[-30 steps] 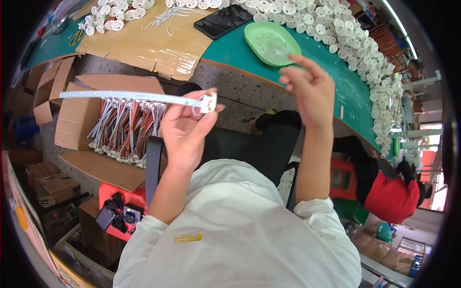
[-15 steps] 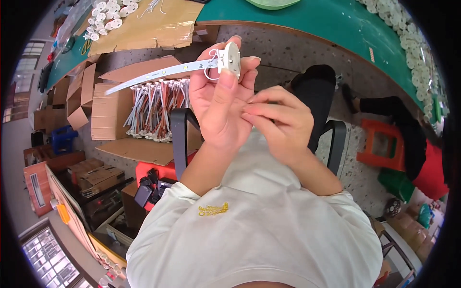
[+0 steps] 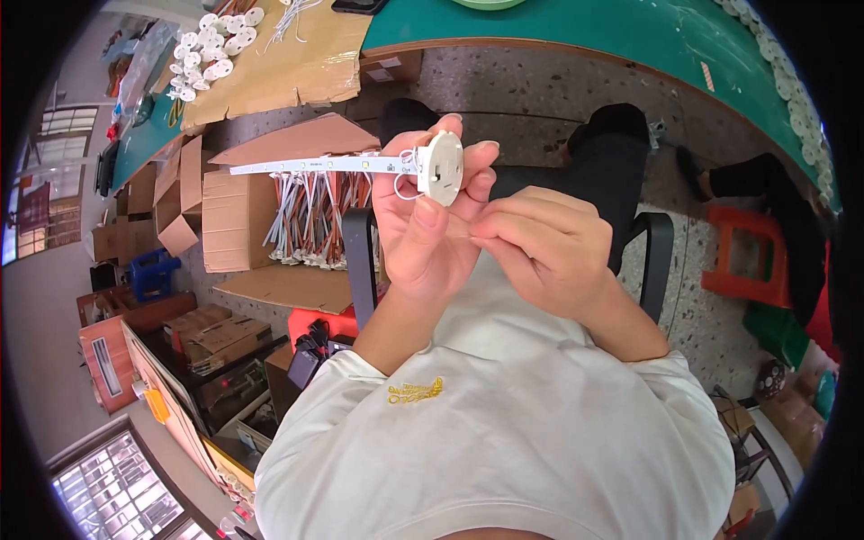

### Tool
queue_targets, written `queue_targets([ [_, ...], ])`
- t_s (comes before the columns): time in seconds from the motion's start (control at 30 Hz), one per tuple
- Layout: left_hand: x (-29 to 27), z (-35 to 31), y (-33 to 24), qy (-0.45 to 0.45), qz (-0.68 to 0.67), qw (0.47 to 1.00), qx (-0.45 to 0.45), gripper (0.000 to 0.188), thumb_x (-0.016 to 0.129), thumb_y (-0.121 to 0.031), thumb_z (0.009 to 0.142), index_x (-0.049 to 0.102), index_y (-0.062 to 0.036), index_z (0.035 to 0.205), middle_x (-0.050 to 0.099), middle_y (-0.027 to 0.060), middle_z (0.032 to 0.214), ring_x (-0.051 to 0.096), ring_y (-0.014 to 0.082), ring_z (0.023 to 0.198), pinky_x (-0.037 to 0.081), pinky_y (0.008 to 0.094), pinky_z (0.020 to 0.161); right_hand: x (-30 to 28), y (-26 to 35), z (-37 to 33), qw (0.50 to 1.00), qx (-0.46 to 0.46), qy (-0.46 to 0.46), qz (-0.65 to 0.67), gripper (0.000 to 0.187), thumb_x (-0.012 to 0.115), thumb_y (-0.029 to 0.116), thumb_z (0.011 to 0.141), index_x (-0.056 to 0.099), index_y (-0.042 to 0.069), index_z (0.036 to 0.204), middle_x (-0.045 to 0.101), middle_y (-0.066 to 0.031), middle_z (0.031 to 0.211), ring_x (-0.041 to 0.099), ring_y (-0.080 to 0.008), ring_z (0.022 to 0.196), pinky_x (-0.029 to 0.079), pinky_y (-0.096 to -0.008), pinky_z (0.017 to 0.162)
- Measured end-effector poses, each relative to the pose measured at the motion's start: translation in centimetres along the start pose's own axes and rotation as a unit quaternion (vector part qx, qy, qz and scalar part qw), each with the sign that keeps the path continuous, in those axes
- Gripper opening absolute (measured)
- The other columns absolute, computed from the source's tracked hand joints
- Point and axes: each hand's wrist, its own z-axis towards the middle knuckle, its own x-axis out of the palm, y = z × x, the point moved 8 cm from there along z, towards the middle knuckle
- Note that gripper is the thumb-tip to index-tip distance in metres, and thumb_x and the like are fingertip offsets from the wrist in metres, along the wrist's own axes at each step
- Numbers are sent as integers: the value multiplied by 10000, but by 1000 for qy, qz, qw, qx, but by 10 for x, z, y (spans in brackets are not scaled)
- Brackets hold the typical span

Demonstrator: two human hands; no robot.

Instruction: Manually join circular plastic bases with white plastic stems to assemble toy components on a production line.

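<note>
My left hand (image 3: 416,247) is closed around a white round plastic end cap (image 3: 444,171), gripping its edge between thumb and fingers. From the cap a narrow white LED strip (image 3: 310,166) sticks out to the left, nearly level. Thin white wires (image 3: 400,187) loop between cap and strip. Just beside the left palm, my right hand (image 3: 553,247) has its thumb and fingertips pinched together. Whatever may be between those fingertips is too small to make out.
An open cardboard box (image 3: 236,220) at left holds many bundled strips. White round caps (image 3: 211,45) lie by cardboard on the green table (image 3: 558,31), with more caps (image 3: 792,85) along its right side. Chair armrests (image 3: 362,261) flank me. A red stool (image 3: 742,261) and another person's leg (image 3: 765,193) are at right.
The end cap has turned to show more of its flat face, and the strip has swung closer to level. The whole view has shifted slightly. My right hand still pinches beside the left palm.
</note>
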Motion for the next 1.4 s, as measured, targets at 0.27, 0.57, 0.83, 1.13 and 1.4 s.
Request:
queue_targets([
  [0.27, -8, -6, 7, -4, 32, 999, -10, 494, 742, -67, 807, 519, -56, 1248, 508, 193, 1345, 522, 346, 1238, 485, 392, 1007, -17, 14, 16, 992, -56, -95, -55, 129, 705, -84, 710, 637, -46, 813, 650, -134, 722, 625, -244, 577, 505, -287, 525],
  [0.57, -8, -13, 18, 41, 46, 998, 0, 480, 767, -11, 769, 544, -64, 1192, 541, 211, 1310, 533, 349, 1224, 494, 416, 1003, -17, 22, 5, 989, -54, -112, -85, 139, 695, -91, 710, 641, -52, 831, 652, -134, 728, 640, -254, 592, 521, -289, 540],
  [0.83, -11, -8, 21, 28, 39, 999, -2, 482, 771, -64, 785, 528, -72, 1201, 547, 200, 1306, 531, 337, 1229, 455, 459, 1030, -17, -2, 12, 996, -22, -83, 7, 123, 677, -96, 713, 635, -40, 814, 648, -129, 720, 631, -262, 581, 519, -304, 566],
  [1.13, -19, 35, -22, 11, 237, 971, -30, 475, 751, -61, 800, 538, 45, 1212, 584, 213, 1251, 574, 342, 1174, 461, 471, 1009, 6, -18, 48, 998, -37, -55, -7, 161, 701, -71, 690, 651, -64, 842, 654, -147, 776, 630, -266, 606, 518, -300, 532],
  [1.4, -101, 276, -287, -57, 915, 399, 30, 324, 548, -291, 922, 588, 29, 940, 611, 252, 788, 608, 401, 742, 455, 440, 666, -30, -80, 111, 993, 72, -2, -91, 171, 673, -89, 690, 652, -21, 845, 682, -155, 856, 653, -277, 732, 514, -321, 667],
])
